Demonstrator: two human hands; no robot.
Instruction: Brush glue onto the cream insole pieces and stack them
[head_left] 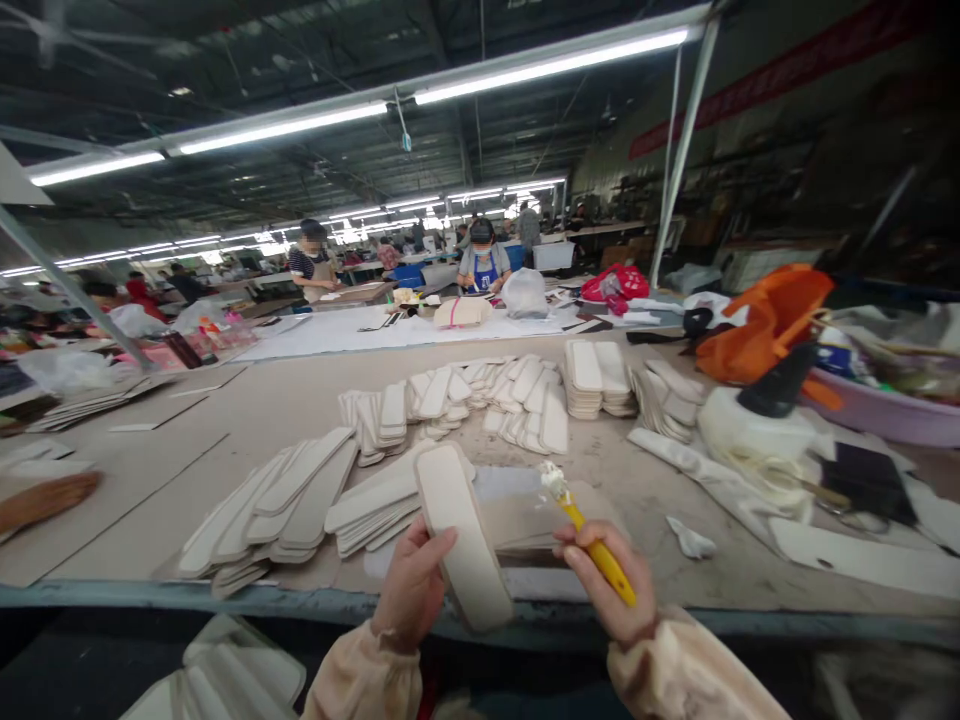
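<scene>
My left hand [415, 580] is closed on a long white panel [463, 535] with rounded ends and a tan edge, held tilted above the table's front edge. In my right hand [611, 580] is a brush with a yellow handle [600, 545]. White paste coats its bristles [553, 482], which point up and away, apart from the panel. Between my hands, behind the panel, lies a flat tan stack [517, 525]. Fanned panels [379, 500] lie just left of the held one, and another fanned pile [281, 505] sits farther left.
More panel piles [525, 400] spread across the table's middle. On the right stand a white container [750, 425] with a dark top, an orange bag [765, 320] and a pink basin [892, 405]. Another person's hand [52, 500] rests at the left. Co-workers [484, 262] are across the table.
</scene>
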